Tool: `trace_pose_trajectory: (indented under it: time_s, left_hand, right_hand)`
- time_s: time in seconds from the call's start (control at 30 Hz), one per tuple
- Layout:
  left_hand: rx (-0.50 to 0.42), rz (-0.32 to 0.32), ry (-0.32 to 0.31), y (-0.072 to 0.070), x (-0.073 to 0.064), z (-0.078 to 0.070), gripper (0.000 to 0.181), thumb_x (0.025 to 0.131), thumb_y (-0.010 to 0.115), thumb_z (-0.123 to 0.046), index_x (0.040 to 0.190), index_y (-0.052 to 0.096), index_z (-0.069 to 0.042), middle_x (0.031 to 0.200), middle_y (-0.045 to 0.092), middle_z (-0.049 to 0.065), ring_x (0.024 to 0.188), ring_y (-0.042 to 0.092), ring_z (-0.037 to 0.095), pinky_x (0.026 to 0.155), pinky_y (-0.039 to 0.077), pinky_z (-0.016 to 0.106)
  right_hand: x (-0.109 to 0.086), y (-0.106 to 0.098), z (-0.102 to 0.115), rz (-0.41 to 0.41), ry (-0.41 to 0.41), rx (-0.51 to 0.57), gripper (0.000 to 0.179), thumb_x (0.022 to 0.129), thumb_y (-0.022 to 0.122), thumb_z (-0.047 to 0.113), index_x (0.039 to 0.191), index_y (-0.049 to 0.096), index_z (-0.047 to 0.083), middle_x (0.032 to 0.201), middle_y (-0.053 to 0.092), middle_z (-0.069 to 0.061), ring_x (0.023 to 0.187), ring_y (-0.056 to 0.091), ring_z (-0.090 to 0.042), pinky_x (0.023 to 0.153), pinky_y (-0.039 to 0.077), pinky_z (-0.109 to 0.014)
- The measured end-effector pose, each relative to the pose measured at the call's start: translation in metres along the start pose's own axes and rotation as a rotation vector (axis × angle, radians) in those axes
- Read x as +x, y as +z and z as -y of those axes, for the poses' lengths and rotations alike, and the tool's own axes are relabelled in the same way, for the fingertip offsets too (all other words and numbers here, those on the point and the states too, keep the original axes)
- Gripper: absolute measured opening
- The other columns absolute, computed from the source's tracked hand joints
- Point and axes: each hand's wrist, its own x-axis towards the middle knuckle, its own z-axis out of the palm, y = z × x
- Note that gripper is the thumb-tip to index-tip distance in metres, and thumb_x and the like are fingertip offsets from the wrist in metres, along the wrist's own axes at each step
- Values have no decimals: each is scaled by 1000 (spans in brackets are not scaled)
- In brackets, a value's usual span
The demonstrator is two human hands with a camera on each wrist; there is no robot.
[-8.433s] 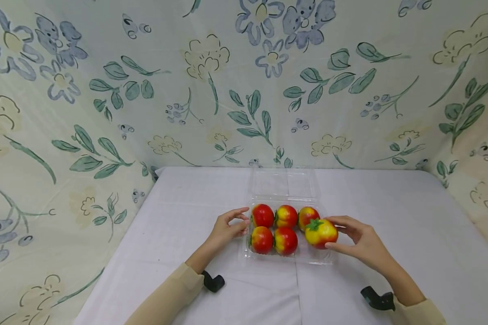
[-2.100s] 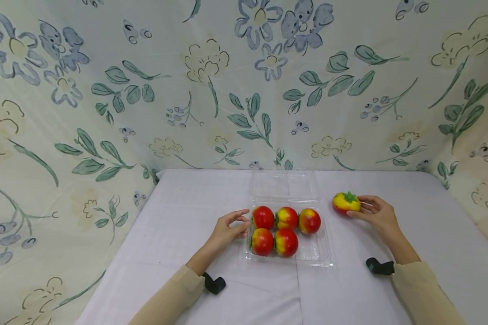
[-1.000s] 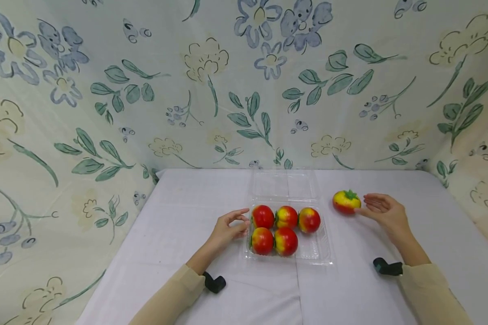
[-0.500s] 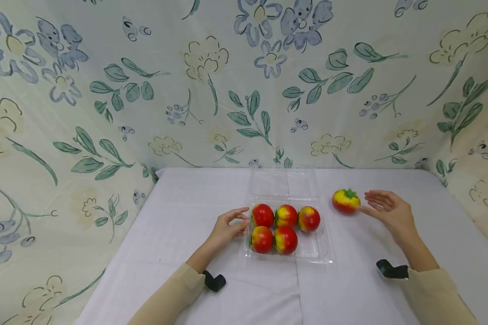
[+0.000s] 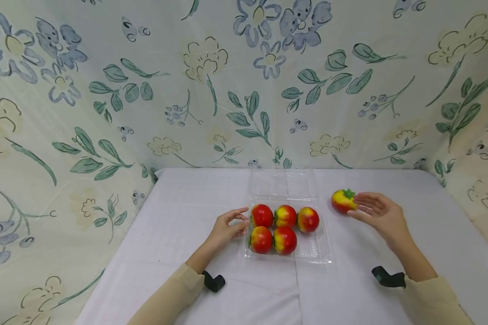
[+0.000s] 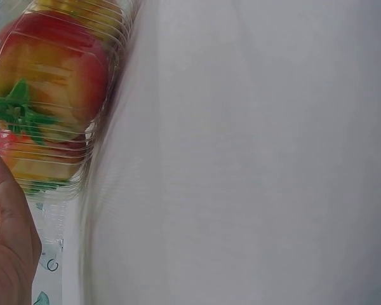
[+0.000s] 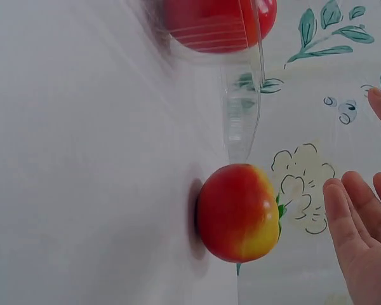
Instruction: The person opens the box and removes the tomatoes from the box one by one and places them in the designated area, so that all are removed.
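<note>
A clear plastic box stands in the middle of the white table, its lid folded back behind it. Several red-and-yellow tomatoes sit in it in two rows; the front right spot holds none. My left hand rests at the box's left edge, fingers loosely bent; whether they touch it I cannot tell. To the right of the box a single tomato lies on the table, its green calyx towards my right hand. That hand is beside it with fingers extended, and the right wrist view shows a gap between them.
The white tablecloth reaches back to a floral curtain, which also hangs at both sides. Black wrist mounts sit near both cuffs.
My right hand took a tomato from the box's front right, set it on the table to the right and let go. It drew off right, then came slightly back left. My left hand stayed.
</note>
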Motion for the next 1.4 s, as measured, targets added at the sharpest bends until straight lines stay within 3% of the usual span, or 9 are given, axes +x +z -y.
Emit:
trace_pose_trajectory:
  time_s: [0.07,0.2,0.43,0.77,1.0,1.27,1.4]
  left_hand:
    - [-4,-6,0,-1,5,9,44,94,71,-11,137,60,-6,107,62,10,71,66,14,73,60,27]
    - [-11,-3,-3,-1,4,9,44,94,71,-12,136,61,-7,106,62,10,72,66,13,74,60,27]
    - [6,-1,3,-1,4,7,44,94,71,-13,136,61,-9,106,62,9,73,67,15,75,60,29]
    - [8,-5,2,-1,4,8,44,94,71,-13,136,62,-10,106,62,9,73,67,15,74,60,29]
    - [6,-5,12,-2,5,10,44,93,71,-12,136,61,-7,105,62,9,72,66,15,74,60,29]
    - [-3,-4,6,-1,6,10,46,93,71,-12,137,60,-6,106,62,11,73,67,15,75,60,30]
    - [-5,-3,4,-1,5,10,45,94,71,-13,137,60,-7,106,62,10,73,67,15,74,60,29]
  right_hand:
    - [-3,4,5,7,-11,19,59,85,81,17,133,52,-3,122,63,-6,104,61,-1,83,50,-11]
    - [-9,10,12,38,-40,53,59,83,82,10,133,52,-3,121,65,-5,102,64,-3,83,52,-13]
    - [-20,24,24,103,-123,78,59,80,83,2,131,54,-4,123,63,-19,102,65,-3,86,52,-16]
    - [-32,42,39,182,-136,78,56,80,84,5,129,57,0,124,62,-23,103,64,-1,85,53,-16]
    - [-36,55,44,235,-184,110,55,77,84,-1,125,58,-2,121,63,-23,105,67,-15,87,53,-17]
    - [-40,69,46,273,-194,96,55,76,86,5,125,60,1,120,65,-17,108,64,-34,90,51,-16]
    - [-41,75,46,289,-199,106,55,75,86,4,124,61,0,120,65,-17,108,63,-35,91,51,-18]
